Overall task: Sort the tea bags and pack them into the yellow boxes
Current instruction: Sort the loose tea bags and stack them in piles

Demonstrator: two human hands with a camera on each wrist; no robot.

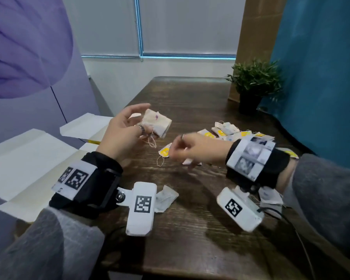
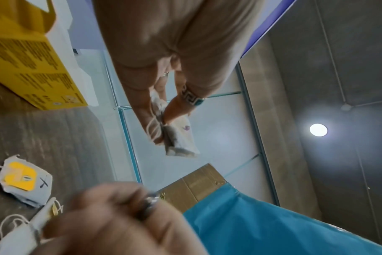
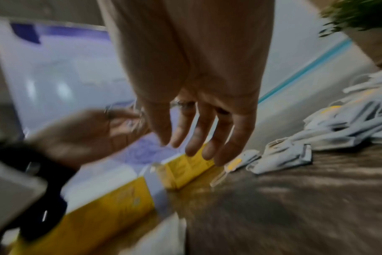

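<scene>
My left hand [image 1: 136, 123] is raised above the table and pinches a small stack of tea bags [image 1: 157, 123], one marked with a purple spot, strings dangling below; the stack [image 2: 181, 139] shows in the left wrist view too. My right hand [image 1: 177, 151] hovers low over the table, fingers [image 3: 220, 141] straight and relaxed, holding nothing. A tea bag with a yellow tag [image 1: 165, 152] lies right by its fingertips and bears an X mark [image 2: 26, 181]. Two open yellow boxes [image 1: 28, 164] [image 1: 85, 126] stand at the left, white flaps spread.
A pile of tea bags [image 1: 236, 133] lies behind my right wrist. Single bags lie near the left wrist camera [image 1: 167, 199] and under my right forearm [image 1: 271, 197]. A potted plant [image 1: 253, 83] stands at the far right corner beside a teal curtain [image 1: 321, 77].
</scene>
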